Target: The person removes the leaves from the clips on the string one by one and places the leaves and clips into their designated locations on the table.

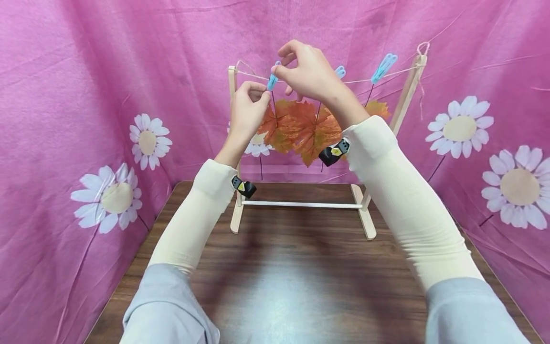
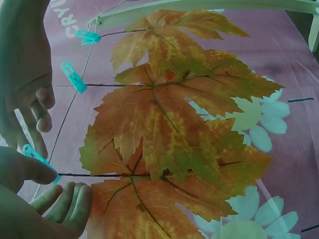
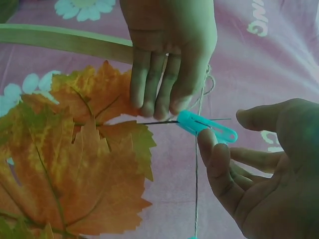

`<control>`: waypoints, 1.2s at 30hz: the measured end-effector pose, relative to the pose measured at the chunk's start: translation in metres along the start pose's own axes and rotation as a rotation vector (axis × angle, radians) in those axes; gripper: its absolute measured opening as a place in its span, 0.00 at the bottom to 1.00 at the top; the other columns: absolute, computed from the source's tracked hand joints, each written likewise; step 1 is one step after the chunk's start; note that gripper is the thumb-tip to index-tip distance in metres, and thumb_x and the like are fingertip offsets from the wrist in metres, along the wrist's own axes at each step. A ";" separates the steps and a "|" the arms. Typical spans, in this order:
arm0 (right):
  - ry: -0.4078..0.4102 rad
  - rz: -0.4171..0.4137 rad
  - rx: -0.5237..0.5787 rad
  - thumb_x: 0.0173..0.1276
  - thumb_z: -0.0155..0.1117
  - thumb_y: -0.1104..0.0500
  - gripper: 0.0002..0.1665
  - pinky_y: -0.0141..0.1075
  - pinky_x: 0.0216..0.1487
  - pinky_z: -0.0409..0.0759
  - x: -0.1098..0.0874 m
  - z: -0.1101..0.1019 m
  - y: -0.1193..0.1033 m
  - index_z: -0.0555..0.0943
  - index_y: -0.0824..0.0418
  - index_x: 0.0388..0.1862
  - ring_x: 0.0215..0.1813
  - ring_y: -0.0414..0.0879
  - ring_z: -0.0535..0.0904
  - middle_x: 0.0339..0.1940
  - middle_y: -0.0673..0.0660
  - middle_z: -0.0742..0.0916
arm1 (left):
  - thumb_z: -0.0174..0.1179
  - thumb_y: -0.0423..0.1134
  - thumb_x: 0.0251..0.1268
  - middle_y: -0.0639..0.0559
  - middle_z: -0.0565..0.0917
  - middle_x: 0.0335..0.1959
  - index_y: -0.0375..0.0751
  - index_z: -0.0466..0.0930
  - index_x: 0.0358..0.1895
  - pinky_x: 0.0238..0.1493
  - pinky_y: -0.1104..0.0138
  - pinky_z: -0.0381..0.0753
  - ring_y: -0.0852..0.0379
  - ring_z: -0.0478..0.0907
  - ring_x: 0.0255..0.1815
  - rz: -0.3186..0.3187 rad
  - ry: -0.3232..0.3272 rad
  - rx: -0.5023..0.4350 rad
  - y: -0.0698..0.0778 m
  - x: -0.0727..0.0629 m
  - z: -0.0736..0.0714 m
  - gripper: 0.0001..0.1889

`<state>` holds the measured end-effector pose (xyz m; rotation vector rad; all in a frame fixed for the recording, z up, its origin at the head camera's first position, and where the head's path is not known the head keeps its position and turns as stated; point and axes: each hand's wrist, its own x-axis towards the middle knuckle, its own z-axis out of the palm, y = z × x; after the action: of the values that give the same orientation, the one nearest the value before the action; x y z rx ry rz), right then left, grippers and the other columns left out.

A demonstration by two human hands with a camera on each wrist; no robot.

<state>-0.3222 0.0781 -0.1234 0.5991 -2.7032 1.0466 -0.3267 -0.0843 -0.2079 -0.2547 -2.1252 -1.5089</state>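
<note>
A blue clothespin (image 1: 272, 82) sits on a thin string at the left of a wooden frame, with the dark stem of an orange leaf (image 2: 132, 199) at its lower end. My left hand (image 1: 249, 107) pinches the lower end of this clothespin between thumb and forefinger. Beside its upper end is my right hand (image 1: 311, 71). In the right wrist view, that hand's thumb stands apart from the clothespin (image 3: 207, 127), while a fingertip touches or nearly touches its side. Other orange leaves (image 2: 164, 109) hang overlapping, their stems at two more blue clothespins (image 2: 74, 77).
Two wooden posts (image 1: 404, 102) hold the string, and a white rod (image 1: 301, 204) joins their feet low down. The frame stands at the back of a brown wooden table (image 1: 275, 267). Pink cloth (image 1: 193, 57) with white daisies surrounds it.
</note>
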 end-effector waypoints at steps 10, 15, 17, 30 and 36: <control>0.012 0.011 0.102 0.82 0.61 0.50 0.27 0.28 0.27 0.85 0.008 0.005 0.000 0.75 0.59 0.74 0.28 0.37 0.84 0.68 0.57 0.85 | 0.61 0.37 0.76 0.44 0.92 0.52 0.37 0.85 0.58 0.52 0.71 0.82 0.58 0.88 0.53 -0.086 -0.064 0.060 0.002 0.006 0.007 0.14; 0.027 0.020 0.258 0.81 0.63 0.56 0.24 0.27 0.24 0.82 0.008 0.006 -0.001 0.77 0.63 0.70 0.25 0.38 0.84 0.58 0.55 0.84 | 0.64 0.36 0.74 0.41 0.93 0.48 0.35 0.88 0.52 0.49 0.73 0.82 0.59 0.89 0.46 -0.072 -0.062 0.033 0.001 0.007 0.010 0.11; 0.029 0.022 0.290 0.80 0.65 0.56 0.24 0.27 0.23 0.81 0.008 0.006 -0.001 0.78 0.63 0.69 0.25 0.38 0.83 0.56 0.53 0.84 | 0.65 0.37 0.74 0.41 0.93 0.47 0.35 0.89 0.51 0.48 0.73 0.82 0.60 0.89 0.45 -0.067 -0.052 0.039 0.000 0.007 0.009 0.11; 0.042 0.082 0.352 0.75 0.71 0.60 0.22 0.27 0.21 0.79 0.011 0.008 0.003 0.82 0.65 0.64 0.23 0.38 0.83 0.38 0.49 0.89 | 0.64 0.35 0.74 0.48 0.91 0.35 0.34 0.89 0.46 0.40 0.74 0.79 0.65 0.83 0.34 -0.053 -0.024 -0.052 -0.004 0.003 0.007 0.08; 0.058 0.092 0.384 0.74 0.72 0.62 0.21 0.26 0.20 0.78 0.014 0.009 0.004 0.82 0.66 0.63 0.22 0.38 0.82 0.33 0.49 0.89 | 0.64 0.35 0.74 0.54 0.89 0.30 0.34 0.89 0.44 0.39 0.75 0.77 0.68 0.80 0.31 -0.037 -0.008 -0.051 -0.006 0.004 0.006 0.08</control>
<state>-0.3365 0.0709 -0.1281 0.4932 -2.5147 1.5994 -0.3346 -0.0812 -0.2121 -0.2408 -2.1105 -1.5869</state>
